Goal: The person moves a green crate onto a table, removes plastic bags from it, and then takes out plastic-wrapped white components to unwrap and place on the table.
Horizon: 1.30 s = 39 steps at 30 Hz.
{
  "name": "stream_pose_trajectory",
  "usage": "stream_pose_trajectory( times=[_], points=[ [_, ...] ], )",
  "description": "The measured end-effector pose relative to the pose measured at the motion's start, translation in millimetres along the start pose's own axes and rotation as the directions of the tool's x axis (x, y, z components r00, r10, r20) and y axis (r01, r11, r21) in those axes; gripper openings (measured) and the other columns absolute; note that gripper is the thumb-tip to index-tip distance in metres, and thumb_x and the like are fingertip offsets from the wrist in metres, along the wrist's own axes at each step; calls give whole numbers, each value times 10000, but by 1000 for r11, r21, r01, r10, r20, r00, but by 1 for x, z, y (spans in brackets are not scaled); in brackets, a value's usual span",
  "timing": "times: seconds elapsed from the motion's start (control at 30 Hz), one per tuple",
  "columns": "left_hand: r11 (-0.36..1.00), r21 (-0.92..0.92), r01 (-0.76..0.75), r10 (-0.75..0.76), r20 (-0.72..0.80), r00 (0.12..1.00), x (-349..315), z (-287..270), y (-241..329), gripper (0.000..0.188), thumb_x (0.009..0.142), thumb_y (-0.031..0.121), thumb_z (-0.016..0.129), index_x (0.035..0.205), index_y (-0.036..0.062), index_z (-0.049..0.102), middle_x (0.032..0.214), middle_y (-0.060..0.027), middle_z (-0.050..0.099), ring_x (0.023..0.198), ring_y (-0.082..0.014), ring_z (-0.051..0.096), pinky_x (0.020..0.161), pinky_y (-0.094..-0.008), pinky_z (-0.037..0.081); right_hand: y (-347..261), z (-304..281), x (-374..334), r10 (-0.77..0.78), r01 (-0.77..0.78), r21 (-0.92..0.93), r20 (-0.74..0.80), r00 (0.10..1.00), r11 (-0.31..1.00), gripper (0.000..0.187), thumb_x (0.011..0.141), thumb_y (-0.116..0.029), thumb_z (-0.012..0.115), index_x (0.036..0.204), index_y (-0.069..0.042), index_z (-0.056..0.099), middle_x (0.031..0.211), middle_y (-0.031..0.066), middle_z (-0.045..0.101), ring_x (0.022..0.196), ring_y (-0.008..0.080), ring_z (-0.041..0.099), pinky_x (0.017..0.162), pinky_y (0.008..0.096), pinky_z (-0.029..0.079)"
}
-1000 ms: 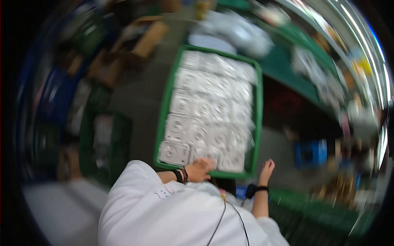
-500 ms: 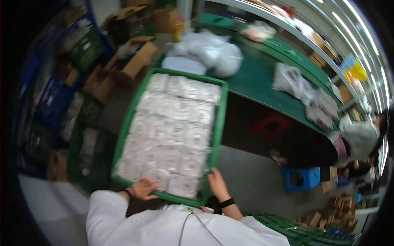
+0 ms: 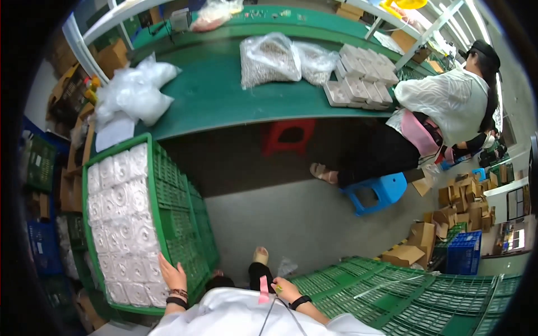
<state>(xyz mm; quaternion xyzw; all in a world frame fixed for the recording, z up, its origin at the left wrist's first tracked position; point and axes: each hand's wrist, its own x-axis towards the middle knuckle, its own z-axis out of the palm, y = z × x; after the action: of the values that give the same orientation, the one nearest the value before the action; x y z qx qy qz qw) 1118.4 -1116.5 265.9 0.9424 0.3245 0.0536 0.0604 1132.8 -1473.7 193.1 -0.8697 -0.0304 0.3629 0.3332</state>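
A green plastic crate [image 3: 156,207] packed with rows of pale, film-wrapped pieces [image 3: 119,231] stands toward eight o'clock, its long side angled to a worker wearing a white top [image 3: 224,311]. The worker's left hand [image 3: 173,275], between seven and eight o'clock, is open, its fingers extended along the crate's near right edge, a dark band [image 3: 176,302] at the wrist. The right hand [image 3: 287,290], at six o'clock near the body, is partly curled beside a pink strip [image 3: 263,289]; whether it grips anything cannot be told.

A green-topped table [image 3: 207,92] spans ten to one o'clock, carrying puffed clear bags [image 3: 137,89] at ten, a bag of small pieces [image 3: 270,60] at twelve and stacked grey trays [image 3: 363,78] between one and two. Between two and three o'clock, a co-worker [image 3: 445,103] in a white top and black trousers sits on a blue stool [image 3: 378,190]. Green latticed crates [image 3: 414,297] lie between four and five, near cardboard boxes [image 3: 420,243] at four.
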Motion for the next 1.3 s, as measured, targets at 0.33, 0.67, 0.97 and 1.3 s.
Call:
stream_pose_trajectory(
  times=[0.33, 0.67, 0.97, 1.3],
  points=[
    [991, 117, 72, -73, -1, 997, -38, -38, 10, 621, 693, 89, 539, 1226, -56, 255, 1196, -234, 344, 1154, -357, 301, 988, -402, 228, -8, -15, 12, -230, 350, -254, 404, 885, 901, 304, 805, -315, 441, 889, -37, 529, 883, 184, 571, 806, 360, 551, 654, 444, 452],
    [983, 61, 176, -178, 38, 983, -75, -26, -2, 538, 709, 137, 536, 1196, -2, 352, 1059, -167, 440, 984, -326, 399, 839, -405, 323, -283, -81, 260, -789, 779, -458, 231, 570, 428, 279, 778, -208, 521, 991, -48, 437, 923, 167, 508, 793, 344, 526, 677, 421, 446],
    [895, 180, 408, -396, -102, 913, -43, -37, 27, 361, 743, 168, 543, 1083, 71, 468, 987, -81, 497, 929, -264, 455, 797, -377, 356, -462, -56, 355, -776, 769, -342, 557, -298, -541, 159, 683, -85, 492, 841, -96, 513, 858, 57, 516, 881, 228, 489, 784, 352, 380],
    [663, 29, 748, -724, -227, 651, 8, -5, 78, 287, 769, 295, 562, 989, 115, 526, 957, -59, 520, 932, -255, 463, 818, -360, 335, -455, -61, 362, -751, 808, -255, 583, -311, -532, 127, 677, -80, 493, 800, -103, 511, 810, 50, 514, 835, 226, 484, 759, 338, 361]
  ],
)
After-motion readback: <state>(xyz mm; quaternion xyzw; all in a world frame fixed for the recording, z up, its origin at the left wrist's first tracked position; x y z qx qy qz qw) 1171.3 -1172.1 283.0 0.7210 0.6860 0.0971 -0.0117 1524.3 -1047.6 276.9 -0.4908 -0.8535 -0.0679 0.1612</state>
